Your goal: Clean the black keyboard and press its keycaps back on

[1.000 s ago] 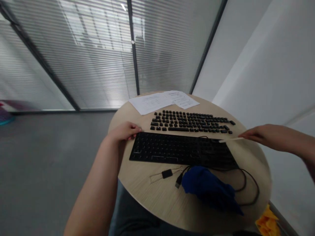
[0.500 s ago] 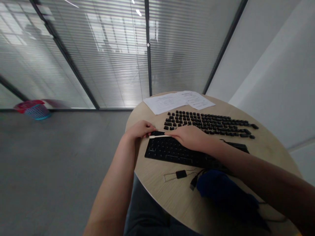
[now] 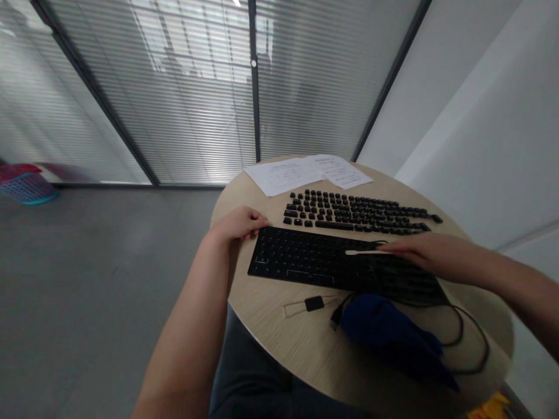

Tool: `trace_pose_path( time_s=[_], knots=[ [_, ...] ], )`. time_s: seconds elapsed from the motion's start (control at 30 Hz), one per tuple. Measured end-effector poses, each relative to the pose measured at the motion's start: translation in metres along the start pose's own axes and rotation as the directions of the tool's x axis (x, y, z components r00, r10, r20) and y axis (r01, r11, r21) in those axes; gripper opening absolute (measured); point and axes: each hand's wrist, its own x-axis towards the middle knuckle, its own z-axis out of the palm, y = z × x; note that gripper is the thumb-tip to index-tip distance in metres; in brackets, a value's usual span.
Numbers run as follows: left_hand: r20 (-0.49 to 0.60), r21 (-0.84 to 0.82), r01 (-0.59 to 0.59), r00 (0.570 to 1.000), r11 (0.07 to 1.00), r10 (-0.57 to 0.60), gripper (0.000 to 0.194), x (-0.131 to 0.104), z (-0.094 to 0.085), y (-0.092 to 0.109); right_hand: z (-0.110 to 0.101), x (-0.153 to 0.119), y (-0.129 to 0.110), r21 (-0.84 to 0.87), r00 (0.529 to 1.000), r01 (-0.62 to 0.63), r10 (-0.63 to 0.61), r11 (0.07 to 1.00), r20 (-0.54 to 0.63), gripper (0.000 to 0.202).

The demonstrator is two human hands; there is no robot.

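Observation:
A black keyboard base (image 3: 305,256) without keycaps lies on the round wooden table. My left hand (image 3: 244,223) is closed at its upper left corner, fingertips gripping the edge. Over the right part of the base, my right hand (image 3: 419,251) holds a thin pale stick (image 3: 362,252), its flattened tip pointing left. Behind the base, loose black keycaps (image 3: 334,212) are laid out in rows, with a long space bar (image 3: 334,225) in the nearest row.
Printed papers (image 3: 283,174) lie at the table's far edge. Nearer me are a keycap puller (image 3: 314,303), a blue cloth (image 3: 384,329) and a black cable (image 3: 484,349). A basket (image 3: 28,186) stands on the floor, far left.
My right hand has moved right with the stick, away from my left hand and the base's left corner, uncovering the space bar. The view has shifted slightly.

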Motion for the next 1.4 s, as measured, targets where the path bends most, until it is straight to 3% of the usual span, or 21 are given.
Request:
trace_pose_path(
  time_s=[0.17,0.27,0.3,0.37,0.47,0.6,0.67,0.73,0.87,1.03,1.17,1.4],
  knots=[
    [0.005,-0.015,-0.003,1.000,1.000,0.003,0.032,0.001,-0.001,0.000,-0.002,-0.081,0.110,0.162,0.950,-0.297,0.274,0.941,0.150,0.034],
    [-0.001,-0.006,-0.009,1.000,1.000,0.009,0.032,0.000,0.000,0.000,-0.009,-0.098,0.137,0.159,0.928,-0.362,0.340,0.918,0.150,0.028],
    [-0.004,-0.004,-0.013,1.000,1.000,0.013,0.032,0.000,0.000,0.000,-0.012,-0.094,0.132,0.147,0.935,-0.350,0.335,0.925,0.117,0.029],
    [-0.003,-0.010,-0.027,1.000,1.000,0.027,0.032,0.000,0.000,-0.001,-0.016,-0.072,0.100,0.115,0.967,-0.253,0.251,0.961,0.029,0.036],
    [-0.006,-0.021,-0.036,0.999,0.999,0.036,0.031,0.000,0.001,-0.002,-0.018,-0.016,0.015,0.079,0.999,-0.004,0.007,0.997,-0.042,0.042],
    [-0.019,-0.023,-0.024,1.000,0.999,0.024,0.031,0.000,0.002,-0.002,-0.012,0.057,-0.090,0.088,0.959,0.278,-0.271,0.956,-0.085,0.043],
    [-0.021,-0.022,-0.020,1.000,1.000,0.020,0.032,-0.001,0.002,-0.001,-0.007,0.082,-0.118,0.094,0.935,0.353,-0.347,0.931,-0.077,0.044],
    [-0.024,-0.020,-0.016,1.000,1.000,0.016,0.033,-0.002,0.003,0.000,-0.001,0.099,-0.131,0.078,0.921,0.388,-0.382,0.918,-0.078,0.044],
    [-0.019,-0.010,-0.003,1.000,1.000,0.003,0.030,-0.003,0.003,0.003,0.007,0.110,-0.133,0.033,0.913,0.404,-0.401,0.914,-0.070,0.044],
    [-0.008,0.007,-0.006,1.000,1.000,0.006,0.032,-0.003,0.001,0.004,0.008,0.100,-0.116,0.008,0.926,0.378,-0.378,0.926,-0.021,0.044],
    [0.001,0.001,-0.021,1.000,1.000,0.021,0.035,-0.002,0.001,0.003,0.006,0.080,-0.093,0.037,0.937,0.348,-0.349,0.937,0.029,0.045],
    [-0.004,0.029,0.006,1.000,1.000,-0.006,0.034,-0.002,0.001,0.004,0.012,0.033,-0.032,0.039,0.959,0.282,-0.281,0.959,-0.024,0.043]
  ],
)
